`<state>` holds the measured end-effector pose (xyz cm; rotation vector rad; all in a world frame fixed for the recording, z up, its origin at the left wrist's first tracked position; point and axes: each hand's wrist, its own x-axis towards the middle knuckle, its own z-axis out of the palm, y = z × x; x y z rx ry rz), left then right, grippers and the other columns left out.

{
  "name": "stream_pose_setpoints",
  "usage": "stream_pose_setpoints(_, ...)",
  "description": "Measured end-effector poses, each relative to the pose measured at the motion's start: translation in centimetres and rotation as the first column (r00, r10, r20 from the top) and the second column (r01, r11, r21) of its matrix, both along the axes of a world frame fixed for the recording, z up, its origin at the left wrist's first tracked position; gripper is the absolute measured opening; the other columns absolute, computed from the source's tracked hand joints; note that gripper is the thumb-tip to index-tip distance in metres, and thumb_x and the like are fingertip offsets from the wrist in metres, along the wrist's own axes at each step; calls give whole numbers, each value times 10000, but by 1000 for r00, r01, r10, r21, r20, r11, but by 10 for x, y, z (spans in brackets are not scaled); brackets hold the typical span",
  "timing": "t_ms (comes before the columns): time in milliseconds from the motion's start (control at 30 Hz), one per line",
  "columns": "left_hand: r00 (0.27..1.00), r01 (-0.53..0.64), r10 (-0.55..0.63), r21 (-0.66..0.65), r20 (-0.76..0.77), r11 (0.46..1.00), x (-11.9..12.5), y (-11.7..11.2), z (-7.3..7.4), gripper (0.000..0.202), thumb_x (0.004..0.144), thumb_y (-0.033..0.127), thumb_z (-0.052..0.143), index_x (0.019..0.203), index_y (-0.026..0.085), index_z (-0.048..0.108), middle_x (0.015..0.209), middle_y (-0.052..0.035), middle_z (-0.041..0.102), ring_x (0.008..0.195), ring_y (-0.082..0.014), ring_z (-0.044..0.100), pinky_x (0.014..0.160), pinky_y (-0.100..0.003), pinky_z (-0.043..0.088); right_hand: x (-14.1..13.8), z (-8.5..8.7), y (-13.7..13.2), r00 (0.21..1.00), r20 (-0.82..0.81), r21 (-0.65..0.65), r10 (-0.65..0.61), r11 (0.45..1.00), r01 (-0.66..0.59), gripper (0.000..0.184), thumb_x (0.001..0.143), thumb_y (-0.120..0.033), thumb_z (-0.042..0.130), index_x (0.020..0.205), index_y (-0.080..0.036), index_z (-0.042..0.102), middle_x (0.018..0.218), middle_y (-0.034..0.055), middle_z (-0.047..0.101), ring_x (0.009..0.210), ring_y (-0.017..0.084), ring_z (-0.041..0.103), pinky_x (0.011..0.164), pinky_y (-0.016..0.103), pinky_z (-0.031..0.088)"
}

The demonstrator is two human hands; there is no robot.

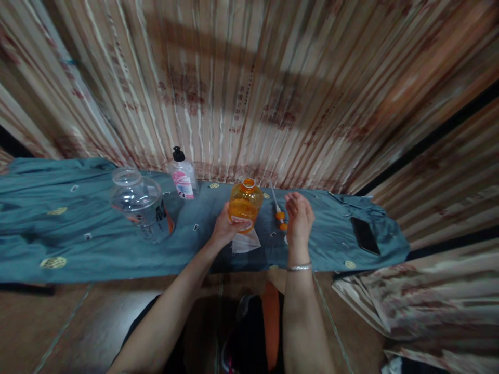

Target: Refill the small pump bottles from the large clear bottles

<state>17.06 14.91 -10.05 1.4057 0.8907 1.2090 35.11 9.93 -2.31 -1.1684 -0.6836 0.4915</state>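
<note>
My left hand (226, 227) is wrapped round the lower left side of an orange see-through bottle (246, 202). The bottle has no cap on its neck and holds some liquid. My right hand (299, 218) is open beside it, its fingers loosely bent and nothing visible in them. Just left of that hand lies an orange pump head (281, 221) with a pale tube (274, 196) pointing away from me. Under the bottle's near side is a piece of white tissue or cloth (246, 242). A small white thing by my right wrist is mostly hidden.
A large clear plastic bottle (146, 205) leans on the left of the narrow blue-green cloth (97, 228). Behind it stands a clear bottle with a black pump top (183, 176). A black phone (365, 235) lies at the right end. Patterned curtains (234, 93) hang along the back.
</note>
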Motion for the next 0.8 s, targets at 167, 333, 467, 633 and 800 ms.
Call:
stream_pose_setpoints(167,999,11,-11,1,-45,1000,1,0,5,395,894,363,619,1240,179,571,1241,-108,622,1046,-243,644,872,-471,561,35,13,14,989,142,3,-31,1000,31,431,751,-532,651,1026,-200,657,1000,65,742,932,199,710,851,356,542)
stream_pose_setpoints(333,997,-3,3,7,-76,1000,1,0,5,398,894,364,619,1243,180,569,1247,-109,619,1052,-246,642,876,-473,560,45,8,28,708,683,-453,179,864,219,272,851,-361,584,1040,-189,677,991,82,753,969,220,698,875,350,520)
stream_pose_setpoints(467,997,-5,8,41,-72,999,3,-1,4,394,896,365,614,1243,182,570,1256,-110,614,1058,-247,639,875,-472,560,44,-11,25,640,703,-610,312,727,315,224,775,-278,725,961,-159,692,967,160,748,1041,288,693,914,373,492)
stream_pose_setpoints(633,998,7,-2,96,-56,995,6,-5,5,399,895,365,617,1245,180,568,1257,-110,615,1060,-248,640,877,-474,560,44,-30,24,620,656,-732,430,564,383,239,750,-309,777,880,-128,692,998,227,735,1096,339,675,946,424,483)
stream_pose_setpoints(800,999,8,-3,144,-35,990,7,-7,4,398,895,366,617,1244,181,570,1258,-110,614,1064,-249,638,881,-477,558,50,-36,29,643,626,-762,440,522,384,151,754,-259,738,797,-120,697,947,225,738,1069,344,683,923,421,492)
